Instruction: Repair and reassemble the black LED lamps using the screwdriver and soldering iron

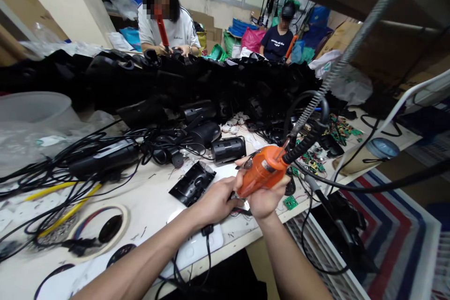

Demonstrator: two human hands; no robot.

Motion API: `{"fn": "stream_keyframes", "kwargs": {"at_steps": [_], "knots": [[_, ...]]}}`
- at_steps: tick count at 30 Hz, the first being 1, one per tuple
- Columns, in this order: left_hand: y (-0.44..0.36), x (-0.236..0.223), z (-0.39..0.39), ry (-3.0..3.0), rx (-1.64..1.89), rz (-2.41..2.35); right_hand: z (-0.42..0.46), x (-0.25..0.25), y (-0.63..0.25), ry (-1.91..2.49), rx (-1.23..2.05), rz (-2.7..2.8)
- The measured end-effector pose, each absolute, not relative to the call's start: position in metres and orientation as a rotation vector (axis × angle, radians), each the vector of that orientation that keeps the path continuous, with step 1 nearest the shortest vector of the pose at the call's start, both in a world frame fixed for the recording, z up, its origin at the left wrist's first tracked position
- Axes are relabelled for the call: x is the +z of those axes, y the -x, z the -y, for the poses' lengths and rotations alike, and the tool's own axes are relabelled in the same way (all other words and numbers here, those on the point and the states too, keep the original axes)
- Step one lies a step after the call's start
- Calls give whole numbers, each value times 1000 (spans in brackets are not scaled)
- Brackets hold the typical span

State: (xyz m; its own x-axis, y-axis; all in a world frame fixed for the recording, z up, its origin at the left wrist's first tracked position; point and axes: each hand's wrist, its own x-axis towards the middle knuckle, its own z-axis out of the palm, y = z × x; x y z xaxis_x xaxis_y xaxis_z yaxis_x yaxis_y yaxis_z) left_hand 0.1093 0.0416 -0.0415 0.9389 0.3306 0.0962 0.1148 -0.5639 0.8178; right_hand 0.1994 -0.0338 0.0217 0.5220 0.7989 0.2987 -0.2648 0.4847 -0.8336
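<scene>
My right hand (267, 200) is wrapped round an orange electric screwdriver (262, 173), which hangs from a coiled metal spring (355, 42) and tilts with its lower end toward my left hand. Closed at that lower end, my left hand (220, 198) grips something small that the fingers and the tool hide. Just left of it lies an open black plastic housing (193, 183) with its inside showing. Behind my hands a black cylindrical housing (228, 149) rests on the white table. A small green circuit board (290, 202) lies right of my right hand.
A high heap of black plastic parts (225, 79) spans the table's far side. Tangled black cables (119, 150) and a tape roll (124, 218) lie left. Circuit boards (346, 129) and a lidded jar (365, 154) stand right. Two people (172, 30) sit beyond the heap.
</scene>
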Motion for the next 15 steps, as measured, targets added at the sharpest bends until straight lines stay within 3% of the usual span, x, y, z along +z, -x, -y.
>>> {"fn": "stream_keyframes", "kwargs": {"at_steps": [7, 15], "knots": [[-111, -29, -44, -2256, 219, -262, 79, 37, -210, 864, 473, 699], [-114, -20, -40, -2373, 185, -210, 86, 21, -214, 956, 579, 619]]}}
